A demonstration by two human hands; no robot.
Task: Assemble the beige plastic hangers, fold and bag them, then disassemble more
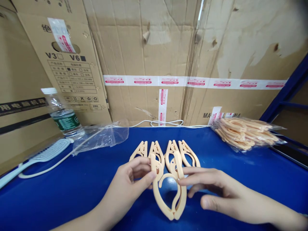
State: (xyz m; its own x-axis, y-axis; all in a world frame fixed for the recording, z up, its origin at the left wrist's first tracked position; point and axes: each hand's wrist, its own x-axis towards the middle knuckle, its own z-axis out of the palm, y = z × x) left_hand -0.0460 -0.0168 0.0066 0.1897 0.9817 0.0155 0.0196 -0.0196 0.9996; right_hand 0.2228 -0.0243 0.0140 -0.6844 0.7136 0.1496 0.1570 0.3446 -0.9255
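A beige plastic folding hanger (pixel 183 195) stands folded in front of me, its two arms meeting at the lower end and its curved hook lying between them. My left hand (pixel 131 183) pinches the hanger's left arm between thumb and fingers. On the other side, the fingertips of my right hand (pixel 216 189) touch the right arm, with the thumb held well away from it. Just behind, several more folded hangers (pixel 190 154) lie in a row on the blue table, partly covered by my hands and the front hanger.
Clear bags of beige hangers (pixel 245 131) lie at the back right. To the left are a water bottle (pixel 64 118), a crumpled plastic bag (pixel 103 138), a pale blue hairbrush (pixel 45 152) and a white cable (pixel 50 171). Cardboard (pixel 144 57) walls the blue table's (pixel 96 179) back.
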